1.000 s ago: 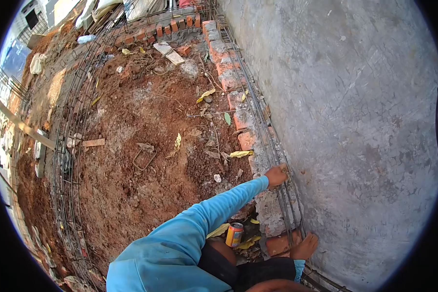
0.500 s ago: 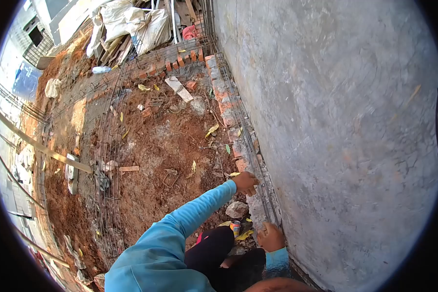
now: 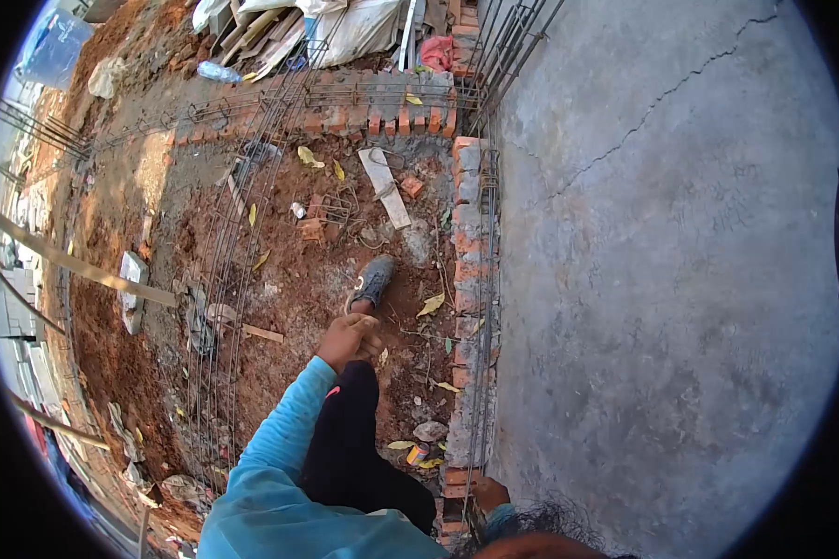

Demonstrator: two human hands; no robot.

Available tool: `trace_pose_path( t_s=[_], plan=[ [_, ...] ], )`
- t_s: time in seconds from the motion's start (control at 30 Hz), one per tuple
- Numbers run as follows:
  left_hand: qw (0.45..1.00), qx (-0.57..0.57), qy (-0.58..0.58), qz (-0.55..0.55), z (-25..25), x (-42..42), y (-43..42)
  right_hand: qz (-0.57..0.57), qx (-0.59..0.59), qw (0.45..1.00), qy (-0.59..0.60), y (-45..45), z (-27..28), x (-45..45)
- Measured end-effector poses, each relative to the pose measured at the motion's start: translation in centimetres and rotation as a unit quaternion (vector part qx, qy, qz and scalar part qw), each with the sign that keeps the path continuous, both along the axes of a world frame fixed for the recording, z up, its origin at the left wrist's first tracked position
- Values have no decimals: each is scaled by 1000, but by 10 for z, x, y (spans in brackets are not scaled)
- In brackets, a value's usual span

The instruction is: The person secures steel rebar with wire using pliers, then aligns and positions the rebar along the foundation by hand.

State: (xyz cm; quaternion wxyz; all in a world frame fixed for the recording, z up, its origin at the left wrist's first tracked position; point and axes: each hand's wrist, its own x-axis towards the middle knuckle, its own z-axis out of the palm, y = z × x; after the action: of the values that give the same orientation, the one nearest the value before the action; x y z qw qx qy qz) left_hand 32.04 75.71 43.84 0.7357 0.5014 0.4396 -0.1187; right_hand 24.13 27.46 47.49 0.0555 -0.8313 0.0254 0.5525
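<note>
My left hand (image 3: 348, 341) is above my bent leg, between the dark knee and the grey shoe (image 3: 373, 281); its fingers are curled together, and what they hold, if anything, is hidden. At the lower end of the long steel bars (image 3: 481, 391), my right hand (image 3: 490, 494) is closed against the bars beside the grey wall (image 3: 662, 279). These bars lie along the top of a low brick and mortar course (image 3: 466, 303). An orange and yellow can (image 3: 418, 454) is on the soil left of the bricks.
A rebar cage (image 3: 222, 279) runs down the left side. Ahead, more bars cross a brick footing (image 3: 331, 119), with upright bars (image 3: 513, 51) at the corner. A pale board (image 3: 385, 186), leaves and brick pieces lie on red soil. White sacks (image 3: 359, 33) lie beyond.
My left hand has moved off the bars, left and forward over my leg. My right hand has shifted down and left in view. My leg and shoe now extend onto the soil; the view has turned.
</note>
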Motion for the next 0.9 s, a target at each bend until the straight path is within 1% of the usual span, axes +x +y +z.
trace_pose_path(
  t_s=[0.03, 0.1, 0.13, 0.17, 0.2, 0.23, 0.3, 0.37, 0.4, 0.43, 0.47, 0.5, 0.53, 0.57, 0.6, 0.63, 0.67, 0.7, 0.73, 0.77, 0.8, 0.83, 0.87, 0.9],
  plan=[
    [999, -24, 5, -35, -32, 38, 21, -30, -13, 999, -11, 16, 6, 21],
    [981, 10, 119, -151, -85, 125, 48, -93, -35, 995, -30, 43, 13, 48],
    [954, 140, 78, -255, -104, 175, 55, -117, -39, 991, -43, 57, 10, 62],
    [892, 268, 37, -363, -113, 217, 61, -142, -42, 987, -56, 78, 12, 77],
    [898, 236, -29, -372, -106, 262, 68, -165, -38, 983, -69, 94, 11, 89],
    [904, 212, -55, -367, -85, 304, 76, -187, -26, 978, -83, 107, 5, 103],
    [891, 230, -101, -378, -88, 372, 85, -240, 3, 966, -94, 135, -17, 132],
    [925, 137, -57, -349, -112, 427, 95, -356, 23, 932, -58, 171, -40, 176],
    [925, 133, -51, -352, -118, 441, 100, -338, 21, 938, -75, 212, -29, 217],
    [941, 94, -10, -324, -123, 455, 106, -280, 52, 954, -97, 209, -61, 230],
    [953, 58, 30, -297, -130, 466, 110, -222, 74, 964, -127, 220, -80, 253],
    [962, 33, 42, -268, -141, 468, 109, -214, 90, 963, -141, 245, -83, 285],
    [959, 34, 48, -277, -152, 467, 106, -227, 121, 956, -138, 251, -108, 307],
    [959, 8, 72, -273, -165, 466, 104, -185, 109, 960, -178, 276, -112, 341],
    [959, -14, 91, -266, -181, 471, 102, -206, 109, 952, -200, 293, -124, 369],
    [959, -5, 84, -272, -210, 482, 101, -177, 151, 938, -257, 293, -163, 388],
    [935, 58, 41, -348, -243, 491, 99, -182, 156, 934, -264, 287, -199, 407],
    [898, 117, 2, -424, -286, 496, 95, -147, 146, 923, -323, 286, -231, 427],
    [893, 151, 6, -424, -318, 505, 92, -117, 132, 909, -379, 292, -262, 444],
    [886, 185, 12, -424, -351, 513, 88, -126, 132, 908, -378, 293, -291, 462],
    [880, 185, 16, -436, -373, 521, 87, -155, 106, 934, -304, 300, -306, 475],
    [892, 156, 32, -423, -390, 538, 86, -178, 80, 953, -232, 303, -327, 483],
    [906, 127, 47, -401, -411, 554, 85, -177, 79, 953, -233, 303, -355, 482],
    [903, 123, 19, -411, -448, 565, 82, -136, 70, 960, -236, 302, -380, 478]
  ],
)
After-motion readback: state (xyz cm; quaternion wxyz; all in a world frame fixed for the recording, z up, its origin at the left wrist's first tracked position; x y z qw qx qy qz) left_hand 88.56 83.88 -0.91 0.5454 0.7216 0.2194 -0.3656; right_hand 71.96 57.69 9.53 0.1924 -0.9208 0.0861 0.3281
